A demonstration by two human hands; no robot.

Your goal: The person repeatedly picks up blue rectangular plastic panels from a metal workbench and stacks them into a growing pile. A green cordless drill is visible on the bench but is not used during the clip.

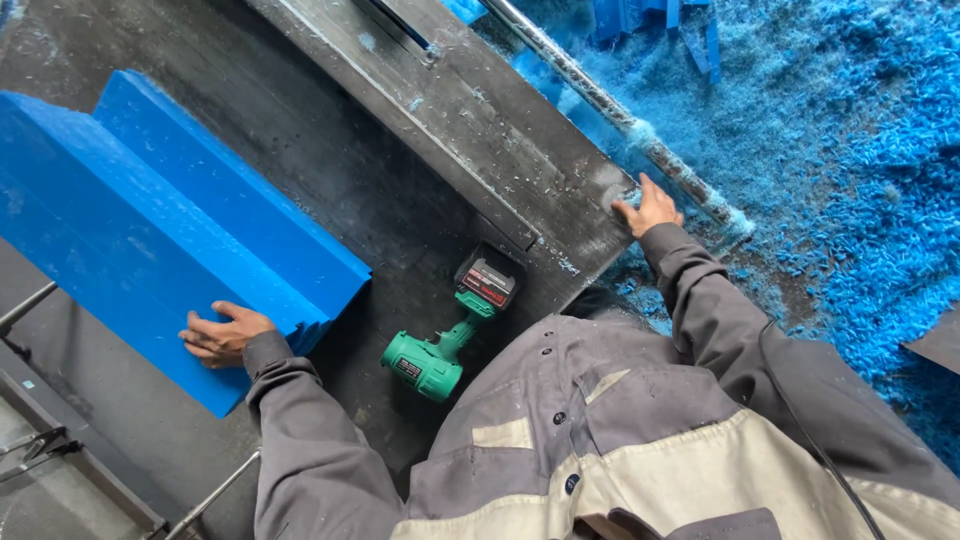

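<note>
While the left hand [222, 335] lies flat, fingers spread, on the near end of the stacked blue foam slabs [170, 230], the right hand [648, 208] presses on the far corner of the dark metal table [330, 150], fingers curled against its edge; neither pinches anything. It looks like a steadying step, the slabs being lined up on the bench. Any shift would need a firmer hold on the stack. A green cordless drill [445, 335] lies just beside the slabs, near the person's chest, and could get in the way. Blue shavings [860, 170] cover the floor beyond a metal pipe [610, 105].
</note>
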